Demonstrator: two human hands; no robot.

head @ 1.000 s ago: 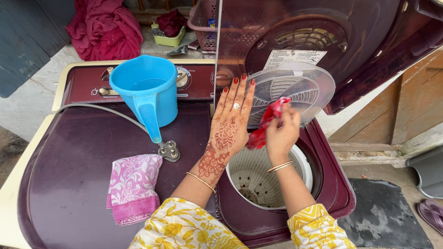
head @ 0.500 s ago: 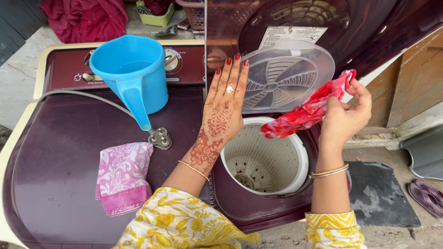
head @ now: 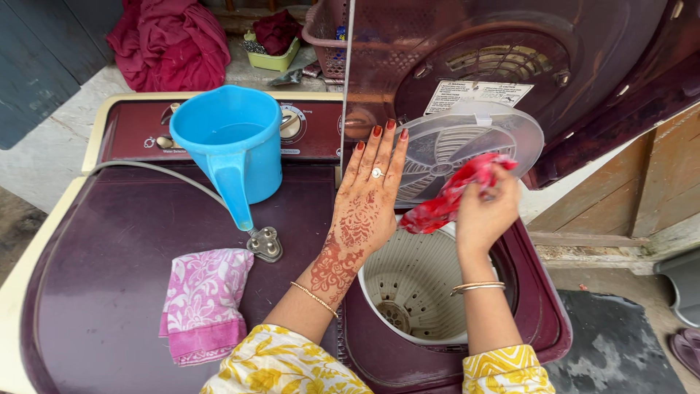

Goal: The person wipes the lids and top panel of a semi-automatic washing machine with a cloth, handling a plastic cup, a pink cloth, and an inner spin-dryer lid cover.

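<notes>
Right hand (head: 485,211) pinches a red cloth (head: 452,195) over the drum (head: 415,284); left hand (head: 370,193), fingers straight, props the clear lid (head: 503,135); jug (head: 230,149) and pink cloth (head: 204,303) lie left.

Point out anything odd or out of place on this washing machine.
A pink cloth lies crumpled on the closed lid, and a blue jug stands beside the control knobs. The right hand holds a red cloth against the round clear cover.
</notes>
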